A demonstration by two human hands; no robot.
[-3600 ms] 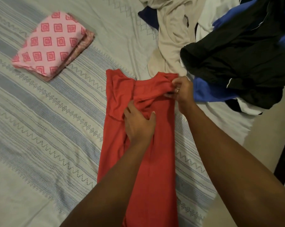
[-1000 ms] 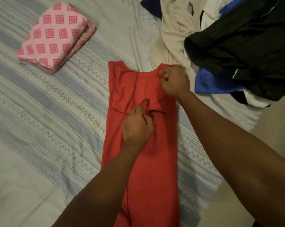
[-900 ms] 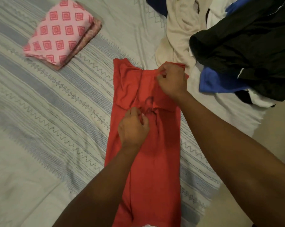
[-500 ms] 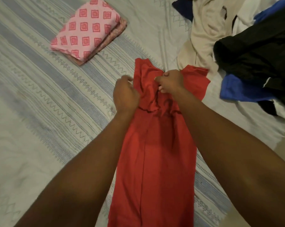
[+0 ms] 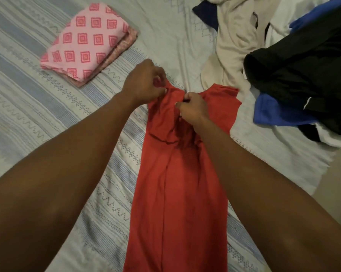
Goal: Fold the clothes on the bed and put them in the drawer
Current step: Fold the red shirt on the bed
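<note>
Your left hand (image 5: 144, 83) and right hand (image 5: 193, 107) pinch the red top's (image 5: 177, 193) 12 o'clock end; it runs long toward 6 o'clock.

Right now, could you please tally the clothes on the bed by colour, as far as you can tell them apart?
Red garment: 1
Pink patterned folded stack: 1
Cream garment: 1
Black garment: 1
Bright blue garment: 1
Navy garment: 1
White garment: 1
Total: 7 by colour; the pile may hide more.
</note>
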